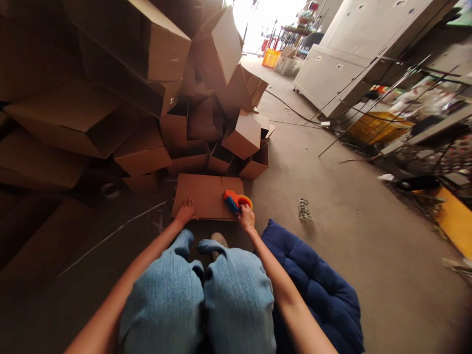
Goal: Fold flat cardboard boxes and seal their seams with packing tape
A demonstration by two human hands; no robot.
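Your right hand [246, 217] grips a tape dispenser [231, 200] over the right part of a closed cardboard box [201, 194]; your left hand [186, 211] rests, fingers open, on its left part. The box lies before you, piled cartons [142, 155] crowding its far side, a blue cushion [313, 285] at your right.

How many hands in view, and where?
2: left hand on the near-left part of the closed box, right hand gripping the tape dispenser over its right end.
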